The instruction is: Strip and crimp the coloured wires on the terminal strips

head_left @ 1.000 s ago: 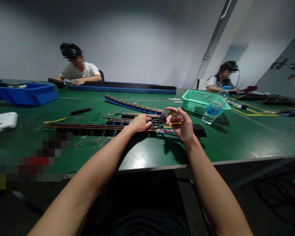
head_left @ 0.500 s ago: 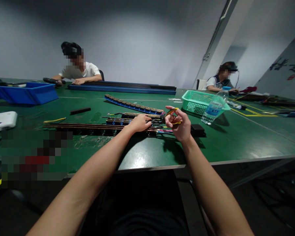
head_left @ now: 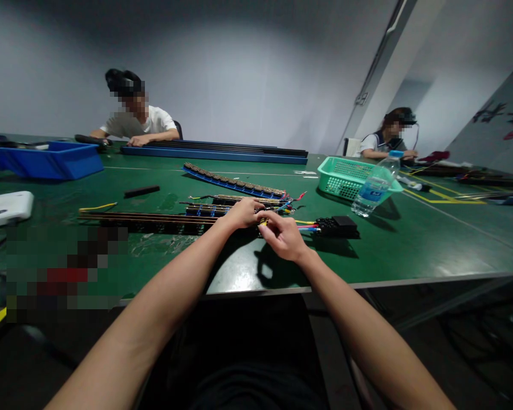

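My left hand (head_left: 242, 213) rests on the near strips, its fingers curled down and closed at their right end; the exact grip is partly hidden. Beside it, my right hand (head_left: 284, 234) is closed round a small yellow-handled tool (head_left: 263, 222), mostly covered by the fingers. Beneath both hands runs a long black strip with copper rails (head_left: 154, 218). Red, blue and yellow wires (head_left: 308, 226) lead from its right end to a black connector block (head_left: 337, 226). Just behind lies a shorter strip with blue parts (head_left: 205, 210). Farther back, a blue-based strip (head_left: 235, 183) lies slanted, with loose coloured wire ends.
A green basket (head_left: 340, 185) and a water bottle (head_left: 371, 193) stand to the right. At the left are a blue bin (head_left: 53, 162), a white device (head_left: 8, 208) and a short black bar (head_left: 142, 192). Two people sit across the table, near long blue-and-black profiles (head_left: 214, 152).
My right hand has moved left and down with the yellow-handled tool, from above the wires to beside my left hand. My left hand has stayed nearly in place.
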A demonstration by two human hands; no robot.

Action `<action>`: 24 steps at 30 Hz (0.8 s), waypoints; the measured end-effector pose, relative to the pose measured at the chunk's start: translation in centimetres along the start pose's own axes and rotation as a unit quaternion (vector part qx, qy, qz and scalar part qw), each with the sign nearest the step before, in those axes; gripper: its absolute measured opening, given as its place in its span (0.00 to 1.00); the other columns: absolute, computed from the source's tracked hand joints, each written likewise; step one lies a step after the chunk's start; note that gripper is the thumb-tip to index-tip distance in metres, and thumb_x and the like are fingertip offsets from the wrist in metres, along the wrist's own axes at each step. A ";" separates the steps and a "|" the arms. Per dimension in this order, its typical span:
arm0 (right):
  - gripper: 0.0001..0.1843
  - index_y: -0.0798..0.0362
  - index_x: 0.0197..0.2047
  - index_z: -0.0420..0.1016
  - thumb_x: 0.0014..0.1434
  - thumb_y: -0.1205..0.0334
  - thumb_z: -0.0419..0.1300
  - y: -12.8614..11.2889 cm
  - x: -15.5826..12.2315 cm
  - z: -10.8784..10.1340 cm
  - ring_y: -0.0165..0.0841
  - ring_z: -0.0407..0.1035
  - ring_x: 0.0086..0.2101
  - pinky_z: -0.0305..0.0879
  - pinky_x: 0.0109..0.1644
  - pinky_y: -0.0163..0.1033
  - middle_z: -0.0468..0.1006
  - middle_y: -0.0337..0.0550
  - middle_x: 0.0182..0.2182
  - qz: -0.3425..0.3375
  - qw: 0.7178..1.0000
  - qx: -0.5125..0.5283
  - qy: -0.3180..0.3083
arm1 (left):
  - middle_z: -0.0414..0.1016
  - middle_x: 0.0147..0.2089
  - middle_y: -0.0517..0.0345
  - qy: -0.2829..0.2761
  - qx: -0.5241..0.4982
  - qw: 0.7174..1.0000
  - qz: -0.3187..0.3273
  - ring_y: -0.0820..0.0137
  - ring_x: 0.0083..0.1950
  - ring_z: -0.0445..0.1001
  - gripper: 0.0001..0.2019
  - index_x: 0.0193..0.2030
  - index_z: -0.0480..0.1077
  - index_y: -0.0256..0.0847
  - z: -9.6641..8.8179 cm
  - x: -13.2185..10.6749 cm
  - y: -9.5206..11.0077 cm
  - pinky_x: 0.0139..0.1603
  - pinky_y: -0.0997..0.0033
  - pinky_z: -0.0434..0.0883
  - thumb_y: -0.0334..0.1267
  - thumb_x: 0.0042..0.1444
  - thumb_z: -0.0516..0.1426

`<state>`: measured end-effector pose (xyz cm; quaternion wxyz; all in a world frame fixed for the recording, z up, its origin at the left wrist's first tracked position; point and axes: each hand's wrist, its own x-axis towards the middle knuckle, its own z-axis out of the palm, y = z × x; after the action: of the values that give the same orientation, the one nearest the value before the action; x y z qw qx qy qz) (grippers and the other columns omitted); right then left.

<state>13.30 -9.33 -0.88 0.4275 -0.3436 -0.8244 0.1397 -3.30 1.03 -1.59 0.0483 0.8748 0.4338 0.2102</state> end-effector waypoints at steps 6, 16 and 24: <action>0.18 0.51 0.43 0.71 0.64 0.46 0.52 0.3 0.8 -0.5 0.28 0.59 0.19 0.53 0.25 0.35 0.68 0.33 0.18 0.141 0.940 0.199 0.237 | 0.79 0.56 0.46 0.013 -0.014 1.000 0.003 0.57 0.56 0.77 0.17 0.50 0.81 0.38 -0.6 -0.7 0.9 0.60 0.63 0.71 0.40 0.63 0.53; 0.31 0.42 0.61 0.61 0.57 0.41 0.58 -0.4 0.2 -0.8 0.29 0.59 0.23 0.57 0.26 0.38 0.72 0.39 0.33 0.010 0.909 0.291 0.298 | 0.76 0.61 0.47 0.003 -0.008 1.000 -0.027 0.57 0.61 0.74 0.20 0.55 0.79 0.38 -0.9 -0.8 1.3 0.63 0.64 0.69 0.43 0.64 0.53; 0.24 0.48 0.54 0.65 0.61 0.44 0.54 1.0 1.3 -1.0 0.26 0.56 0.18 0.51 0.21 0.34 0.73 0.33 0.26 0.067 0.887 0.378 0.256 | 0.77 0.60 0.47 -0.006 -0.007 1.000 -0.020 0.57 0.62 0.73 0.19 0.54 0.79 0.38 -1.1 -0.7 1.3 0.65 0.63 0.68 0.41 0.64 0.53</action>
<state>14.01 -7.78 -0.03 0.7106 -0.2345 -0.5460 0.3767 -3.13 -0.49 -0.50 0.0608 0.8666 0.4499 0.2072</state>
